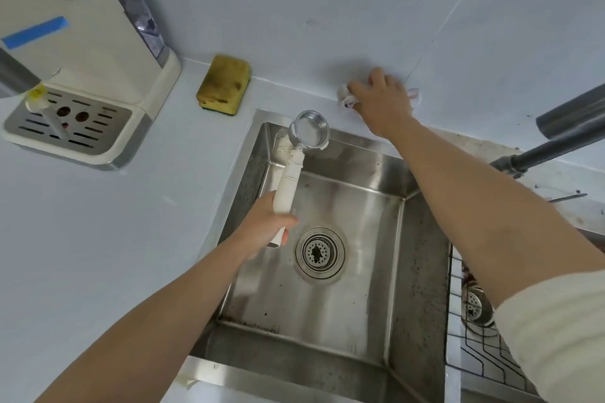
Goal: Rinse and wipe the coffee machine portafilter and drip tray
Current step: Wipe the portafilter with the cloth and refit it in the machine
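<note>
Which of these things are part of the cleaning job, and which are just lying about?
Job: portafilter, held by left hand; cloth, gripped by right hand; drip tray on the coffee machine; sink.
Lying about: sponge; wire rack.

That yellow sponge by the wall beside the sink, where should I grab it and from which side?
Probably pinch the sponge across its two long sides, coming down from the front. Its far end sits against the wall, so the back is blocked, while its top and sides are bare. Free a hand first: the left hand holds the portafilter, the right hand grips the cloth.
</note>
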Demonstrator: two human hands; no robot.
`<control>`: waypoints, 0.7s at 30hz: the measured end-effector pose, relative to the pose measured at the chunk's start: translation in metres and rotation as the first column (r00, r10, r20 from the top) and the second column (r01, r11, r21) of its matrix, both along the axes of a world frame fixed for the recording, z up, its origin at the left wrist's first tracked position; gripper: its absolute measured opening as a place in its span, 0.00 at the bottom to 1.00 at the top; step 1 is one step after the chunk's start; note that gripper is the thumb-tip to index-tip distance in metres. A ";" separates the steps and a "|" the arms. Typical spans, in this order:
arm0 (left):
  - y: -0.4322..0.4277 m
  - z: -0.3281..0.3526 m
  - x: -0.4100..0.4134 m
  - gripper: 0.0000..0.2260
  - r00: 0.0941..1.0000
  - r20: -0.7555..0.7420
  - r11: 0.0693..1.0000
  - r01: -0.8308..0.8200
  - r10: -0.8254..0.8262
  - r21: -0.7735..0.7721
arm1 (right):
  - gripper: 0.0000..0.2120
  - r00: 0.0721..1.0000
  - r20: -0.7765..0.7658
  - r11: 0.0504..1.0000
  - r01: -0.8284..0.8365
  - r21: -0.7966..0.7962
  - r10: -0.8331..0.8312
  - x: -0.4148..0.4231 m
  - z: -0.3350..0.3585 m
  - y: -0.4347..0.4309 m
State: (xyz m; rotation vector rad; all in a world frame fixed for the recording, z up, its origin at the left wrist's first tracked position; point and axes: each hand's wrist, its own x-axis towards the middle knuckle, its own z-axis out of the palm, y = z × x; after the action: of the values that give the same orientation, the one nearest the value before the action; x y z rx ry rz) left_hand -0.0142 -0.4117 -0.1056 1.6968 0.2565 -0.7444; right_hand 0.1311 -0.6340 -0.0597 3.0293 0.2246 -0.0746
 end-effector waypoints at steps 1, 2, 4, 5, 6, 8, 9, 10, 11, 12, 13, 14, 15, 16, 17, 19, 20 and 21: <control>0.000 -0.002 0.000 0.12 1.000 -0.002 1.000 0.002 -0.002 0.005 | 0.16 1.000 0.012 1.000 -0.004 0.007 0.004 0.003 -0.008 0.003; 0.000 -0.003 0.000 0.12 1.000 -0.004 1.000 0.004 -0.004 0.009 | 0.15 1.000 0.013 1.000 -0.005 0.013 0.004 0.004 -0.017 0.007; 0.000 -0.006 0.000 0.12 1.000 -0.007 1.000 0.013 -0.012 0.011 | 0.17 0.999 -0.032 1.000 0.017 0.015 -0.016 0.005 -0.035 0.014; 0.001 -0.007 0.000 0.12 1.000 -0.010 1.000 0.016 -0.016 0.011 | 0.19 0.996 -0.076 0.999 0.049 0.021 -0.047 0.004 -0.044 0.017; 0.001 -0.008 0.000 0.12 1.000 -0.015 1.000 0.017 -0.017 0.013 | 0.20 0.989 -0.123 0.995 0.091 0.031 -0.086 0.003 -0.050 0.020; 0.003 -0.010 0.000 0.12 1.000 -0.021 1.000 0.014 -0.014 0.019 | 0.24 0.973 -0.186 0.986 0.152 0.063 -0.138 0.002 -0.059 0.023; 0.003 -0.010 0.001 0.12 1.000 -0.021 1.000 0.013 -0.013 0.021 | 0.26 0.968 -0.207 0.984 0.163 0.078 -0.144 0.002 -0.060 0.023; 0.003 -0.010 0.001 0.12 1.000 -0.021 1.000 0.013 -0.012 0.022 | 0.28 0.962 -0.230 0.981 0.169 0.090 -0.145 0.002 -0.059 0.022; 0.003 -0.010 0.001 0.12 1.000 -0.021 1.000 0.011 -0.011 0.023 | 0.29 0.957 -0.253 0.980 0.172 0.097 -0.143 0.002 -0.056 0.020; 0.004 -0.010 0.000 0.12 1.000 -0.021 1.000 0.009 -0.008 0.023 | 0.29 0.952 -0.274 0.980 0.172 0.102 -0.139 0.002 -0.054 0.020; 0.004 -0.009 0.000 0.12 1.000 -0.020 1.000 0.007 -0.007 0.024 | 0.30 0.948 -0.288 0.979 0.173 0.106 -0.136 0.001 -0.051 0.019; 0.004 -0.008 -0.001 0.12 1.000 -0.018 1.000 0.009 -0.009 0.026 | 0.30 0.944 -0.301 0.978 0.175 0.113 -0.135 -0.001 -0.048 0.019; 0.004 -0.007 -0.002 0.12 1.000 -0.015 1.000 0.013 -0.012 0.027 | 0.31 0.939 -0.316 0.975 0.183 0.125 -0.136 -0.003 -0.045 0.020; 0.004 -0.006 -0.003 0.12 1.000 -0.012 1.000 0.017 -0.017 0.026 | 0.33 0.934 -0.329 0.970 0.196 0.144 -0.140 -0.006 -0.042 0.019; 0.004 -0.004 -0.004 0.12 1.000 -0.011 1.000 0.021 -0.021 0.022 | 0.33 0.931 -0.335 0.962 0.210 0.174 -0.142 -0.008 -0.038 0.019; 0.004 0.001 -0.006 0.12 1.000 -0.015 1.000 0.026 -0.026 0.002 | 0.34 0.936 -0.324 0.939 0.227 0.259 -0.137 -0.015 -0.027 0.018; 0.004 0.004 -0.007 0.11 0.999 -0.017 1.000 0.028 -0.029 -0.011 | 0.34 0.941 -0.308 0.921 0.238 0.309 -0.140 -0.020 -0.021 0.019; 0.005 0.008 -0.008 0.11 0.999 -0.019 0.999 0.031 -0.032 -0.025 | 0.34 0.946 -0.287 0.897 0.254 0.363 -0.151 -0.026 -0.014 0.020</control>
State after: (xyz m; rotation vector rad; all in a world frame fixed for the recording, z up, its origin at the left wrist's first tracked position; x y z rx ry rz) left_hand -0.0218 -0.4072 -0.0979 1.6745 0.2340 -0.7850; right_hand 0.1052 -0.6145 -0.0741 3.4326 -0.0760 -0.4943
